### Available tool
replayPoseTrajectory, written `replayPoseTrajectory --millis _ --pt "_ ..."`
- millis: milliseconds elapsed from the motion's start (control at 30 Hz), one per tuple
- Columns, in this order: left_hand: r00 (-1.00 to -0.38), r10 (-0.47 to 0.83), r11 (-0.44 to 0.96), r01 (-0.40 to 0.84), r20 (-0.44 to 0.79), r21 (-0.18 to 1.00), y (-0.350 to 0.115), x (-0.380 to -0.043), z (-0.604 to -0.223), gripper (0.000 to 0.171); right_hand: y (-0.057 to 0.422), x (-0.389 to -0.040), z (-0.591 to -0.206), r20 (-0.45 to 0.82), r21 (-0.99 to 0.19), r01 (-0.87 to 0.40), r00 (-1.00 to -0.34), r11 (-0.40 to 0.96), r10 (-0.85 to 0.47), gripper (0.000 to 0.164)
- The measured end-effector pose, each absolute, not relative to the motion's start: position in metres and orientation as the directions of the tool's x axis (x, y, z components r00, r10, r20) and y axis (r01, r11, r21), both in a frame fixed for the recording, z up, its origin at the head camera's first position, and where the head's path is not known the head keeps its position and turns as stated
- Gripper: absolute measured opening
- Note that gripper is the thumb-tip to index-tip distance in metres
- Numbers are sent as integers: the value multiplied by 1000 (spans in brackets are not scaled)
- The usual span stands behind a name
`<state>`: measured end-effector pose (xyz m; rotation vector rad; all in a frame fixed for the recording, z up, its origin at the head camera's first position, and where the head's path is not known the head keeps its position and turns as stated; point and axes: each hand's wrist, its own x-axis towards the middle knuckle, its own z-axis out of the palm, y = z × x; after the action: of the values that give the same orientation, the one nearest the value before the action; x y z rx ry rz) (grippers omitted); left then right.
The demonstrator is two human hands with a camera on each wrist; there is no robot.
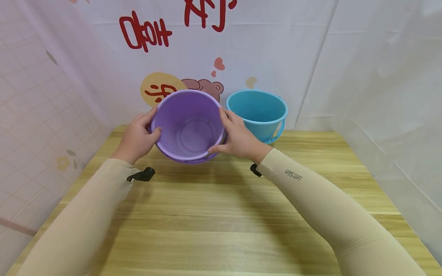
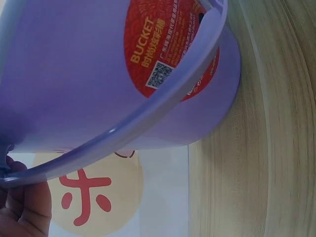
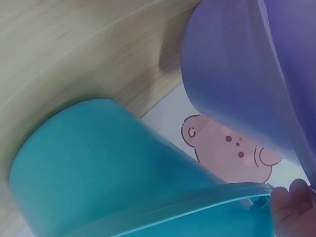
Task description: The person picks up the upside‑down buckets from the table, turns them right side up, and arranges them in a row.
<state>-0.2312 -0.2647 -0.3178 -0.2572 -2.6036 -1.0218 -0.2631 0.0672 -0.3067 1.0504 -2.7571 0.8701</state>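
Observation:
A purple bucket (image 1: 195,132) tips toward me near the back of the table, its inside showing in the head view. My left hand (image 1: 137,135) grips its rim on the left, thumb inside and fingers outside. On the right, my right hand (image 1: 238,135) holds the rim with the thumb at the front edge. In the left wrist view, the purple handle hangs along the bucket's side across a red label (image 2: 163,49). A blue bucket (image 1: 257,107) stands upright just right of the purple one, close behind my right hand.
The wooden table (image 1: 207,222) stretches toward me under both arms. A white printed cloth (image 1: 276,50) with red lettering and a cartoon bear rises behind the buckets, and pale cloth hangs at both sides. Dark straps (image 1: 143,174) jut from the sleeves.

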Motion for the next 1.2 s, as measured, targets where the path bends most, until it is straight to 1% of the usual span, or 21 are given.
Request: replayPoseTrajectory --millis 67,133,367,500,600,833,1000,1200 --pt "-930 61 726 290 361 624 -266 -230 -318 72 67 -263 -307 249 -480 -628 -767 613 -591 140" --pt "-934 86 723 299 348 623 -267 -229 -318 78 67 -263 -306 243 -481 -619 -775 621 -584 139" --pt "-944 196 671 327 266 665 -273 -226 -323 117 66 -263 -303 203 -495 -566 -813 659 -546 137" --pt "-943 234 678 332 235 656 -274 -224 -325 130 66 -262 -302 194 -479 -551 -826 683 -530 136" --pt "-948 242 703 317 206 637 -274 -222 -326 133 65 -262 -303 206 -472 -558 -823 682 -530 134" --pt "-958 220 745 285 182 604 -273 -220 -323 129 63 -260 -308 255 -455 -567 -822 687 -509 121" --pt "-962 215 748 271 166 605 -274 -219 -323 129 59 -258 -313 282 -424 -569 -822 704 -494 118" --pt "-960 211 755 281 186 592 -274 -221 -324 122 54 -255 -317 265 -388 -553 -833 737 -485 112"
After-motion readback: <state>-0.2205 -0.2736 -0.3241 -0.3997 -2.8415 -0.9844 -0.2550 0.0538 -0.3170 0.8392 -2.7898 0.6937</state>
